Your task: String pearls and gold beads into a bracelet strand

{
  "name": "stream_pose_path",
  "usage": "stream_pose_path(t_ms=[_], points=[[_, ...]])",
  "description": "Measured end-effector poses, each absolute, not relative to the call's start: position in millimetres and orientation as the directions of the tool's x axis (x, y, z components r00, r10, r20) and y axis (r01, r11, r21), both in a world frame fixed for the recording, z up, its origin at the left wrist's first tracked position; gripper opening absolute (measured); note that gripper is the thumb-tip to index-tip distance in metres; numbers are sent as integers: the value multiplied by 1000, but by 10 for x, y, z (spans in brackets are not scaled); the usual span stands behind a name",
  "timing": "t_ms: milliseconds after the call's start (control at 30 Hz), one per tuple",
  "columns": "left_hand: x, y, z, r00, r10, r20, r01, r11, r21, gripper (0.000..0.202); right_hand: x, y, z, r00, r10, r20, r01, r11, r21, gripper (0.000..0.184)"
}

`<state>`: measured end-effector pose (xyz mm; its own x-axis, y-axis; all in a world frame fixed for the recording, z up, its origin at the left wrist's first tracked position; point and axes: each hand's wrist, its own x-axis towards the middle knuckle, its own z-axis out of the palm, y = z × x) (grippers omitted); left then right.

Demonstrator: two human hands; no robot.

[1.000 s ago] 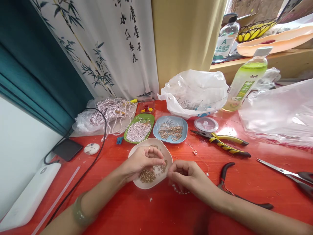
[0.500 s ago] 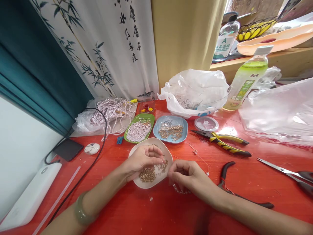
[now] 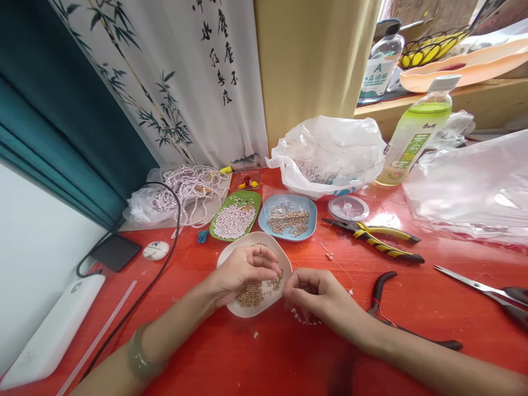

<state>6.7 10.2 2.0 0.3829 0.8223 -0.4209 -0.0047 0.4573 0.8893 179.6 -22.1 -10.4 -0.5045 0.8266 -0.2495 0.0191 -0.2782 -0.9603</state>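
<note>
Above a white dish (image 3: 264, 309) of small gold beads (image 3: 249, 295), my left hand (image 3: 249, 268) holds its thumb and fingertips pinched. Whatever lies between them is too small to make out. My right hand (image 3: 313, 289) is closed just right of the dish, its fingertips pointing toward my left hand. A short strand of clear beads (image 3: 305, 318) hangs from beneath its curled fingers. Behind the white dish stand a green dish (image 3: 214, 228) of pale pink beads (image 3: 234, 221) and a blue dish (image 3: 303, 235) with more gold beads (image 3: 289, 221) and a small plastic bag.
Yellow-black pliers (image 3: 383, 245), dark-handled pliers (image 3: 377, 294) and scissors (image 3: 478, 285) lie to the right on the red table (image 3: 264, 363). A spool (image 3: 348, 209), a plastic bag (image 3: 330, 154) and a drink bottle (image 3: 416, 137) stand behind. Bead strings (image 3: 187, 190) and a black cable (image 3: 159, 275) are left.
</note>
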Motion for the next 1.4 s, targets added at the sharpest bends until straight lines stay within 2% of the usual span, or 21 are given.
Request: stream_pose_path(t_ms=[200,400,500,600,733,867,1000,1100,1400], points=[[62,78,4,412,814,-410,3,449,894,35,1793,-214,-114,-486,851,-197,-4,-228,-974,20],[86,41,60,434,820,-374,104,367,925,16,1794,-221,-100,-487,848,-209,-6,-243,-970,24],[99,24,101,415,843,-343,118,324,939,13,1801,-219,-90,-505,842,-187,-5,-220,-976,20],[114,20,159,421,862,-282,109,260,959,13,1823,-205,-70,-503,856,-115,22,-121,-992,14],[156,26,248,449,871,-198,64,189,980,13,1878,-164,11,-492,870,-16,139,61,-989,16],[205,11,307,410,888,-208,-2,228,974,14,1930,-110,142,-431,888,162,215,276,-937,11],[255,-34,346,395,900,-185,-38,217,975,16,1982,-67,275,-321,881,347,213,424,-880,9],[319,-53,387,441,886,-143,22,148,989,13,2045,-52,384,-295,862,412,188,475,-859,10],[619,-25,418,481,875,-53,221,-63,973,6,2194,-110,777,-194,860,472,103,496,-862,15]])
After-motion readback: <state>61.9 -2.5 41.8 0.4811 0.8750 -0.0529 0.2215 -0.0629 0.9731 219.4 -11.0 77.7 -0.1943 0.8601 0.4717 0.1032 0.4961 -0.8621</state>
